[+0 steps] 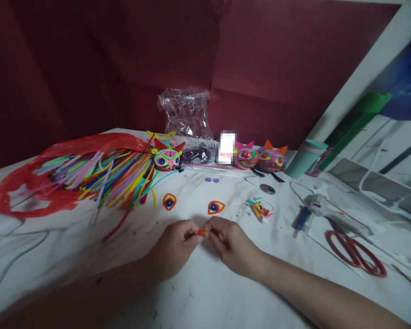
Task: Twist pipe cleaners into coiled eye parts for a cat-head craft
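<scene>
Both hands meet over the middle of the table, pinching a short orange pipe cleaner (pixel 202 232) between them. My left hand (pixel 176 244) grips one end with thumb and forefinger. At the other end my right hand (pixel 231 242) has its fingers closed; they hide part of the piece. Just beyond my knuckles lie two eye shapes of coiled pipe cleaner with orange rims: a left eye (pixel 169 202) and a right eye (pixel 215 208). Farther back sit two small purple coils (pixel 212 180).
Pipe cleaners (pixel 113 176) spill from a red plastic bag (pixel 30 208) at left. Finished animal heads (pixel 167 157) line the back beside a clear bag (pixel 187 114). At right are scraps (pixel 261 209), a glue gun (pixel 329 210), orange-handled scissors (pixel 358 253) and a green cup (pixel 304 157).
</scene>
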The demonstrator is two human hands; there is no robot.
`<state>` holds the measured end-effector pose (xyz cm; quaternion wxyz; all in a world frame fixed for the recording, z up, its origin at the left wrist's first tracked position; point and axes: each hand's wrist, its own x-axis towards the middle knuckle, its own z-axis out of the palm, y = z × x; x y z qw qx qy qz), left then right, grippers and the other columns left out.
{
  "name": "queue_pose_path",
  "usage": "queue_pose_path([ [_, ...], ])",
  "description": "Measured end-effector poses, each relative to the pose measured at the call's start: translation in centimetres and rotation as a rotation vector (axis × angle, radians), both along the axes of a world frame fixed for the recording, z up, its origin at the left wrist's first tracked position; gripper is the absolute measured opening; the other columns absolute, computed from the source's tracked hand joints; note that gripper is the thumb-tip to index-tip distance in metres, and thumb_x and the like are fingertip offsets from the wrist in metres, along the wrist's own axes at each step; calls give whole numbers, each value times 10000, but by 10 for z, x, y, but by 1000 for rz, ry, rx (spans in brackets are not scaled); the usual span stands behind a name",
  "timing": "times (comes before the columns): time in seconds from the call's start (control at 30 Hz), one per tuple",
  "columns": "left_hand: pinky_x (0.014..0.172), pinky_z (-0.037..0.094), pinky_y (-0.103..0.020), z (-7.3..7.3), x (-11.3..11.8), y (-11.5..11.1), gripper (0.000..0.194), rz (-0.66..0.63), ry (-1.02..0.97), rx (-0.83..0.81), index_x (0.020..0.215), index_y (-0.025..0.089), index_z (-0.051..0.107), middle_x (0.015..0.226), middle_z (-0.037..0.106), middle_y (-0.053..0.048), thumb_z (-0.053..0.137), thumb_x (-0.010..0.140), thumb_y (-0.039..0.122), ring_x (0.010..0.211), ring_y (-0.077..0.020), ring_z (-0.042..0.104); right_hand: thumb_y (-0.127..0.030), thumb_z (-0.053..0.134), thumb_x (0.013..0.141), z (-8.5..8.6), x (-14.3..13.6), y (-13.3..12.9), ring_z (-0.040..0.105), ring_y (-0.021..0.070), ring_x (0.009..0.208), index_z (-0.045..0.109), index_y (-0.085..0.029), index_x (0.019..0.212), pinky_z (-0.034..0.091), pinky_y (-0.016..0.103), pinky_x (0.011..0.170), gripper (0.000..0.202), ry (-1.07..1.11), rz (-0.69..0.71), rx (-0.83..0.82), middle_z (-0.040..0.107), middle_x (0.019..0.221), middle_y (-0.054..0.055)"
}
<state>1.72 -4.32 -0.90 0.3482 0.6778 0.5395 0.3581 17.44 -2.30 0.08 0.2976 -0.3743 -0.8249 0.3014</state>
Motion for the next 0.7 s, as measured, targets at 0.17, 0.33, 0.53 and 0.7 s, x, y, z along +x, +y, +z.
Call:
queue_pose_path([
  [0.17,489,264,-211,-6,-3,3,210,-62,119,16,525,176,391,515,371,64,463,720,204,522,-96,364,-37,447,718,-3,1,2,494,115,578,556,-161,718,376,202,550,165,-120,61,56,557,637,2],
  [0.33,490,266,-207,-9,-2,3,209,-62,89,-2,531,173,399,516,357,68,466,723,220,521,-91,351,-44,447,719,-5,3,5,456,96,539,550,-159,695,346,182,510,156,-121,62,25,520,596,-17],
  [0.53,534,302,-212,-6,-2,2,162,-75,100,24,578,172,428,559,413,54,454,736,198,558,-101,397,-49,459,724,-8,3,7,419,78,519,553,-146,693,316,170,486,139,-121,67,-40,486,572,-32],
  [0.7,556,315,-225,-7,-3,1,142,-85,205,89,604,174,430,592,445,38,450,743,162,587,-114,426,-113,465,780,-1,8,11,438,78,536,578,-141,731,334,164,483,126,-115,156,-87,514,600,-21],
])
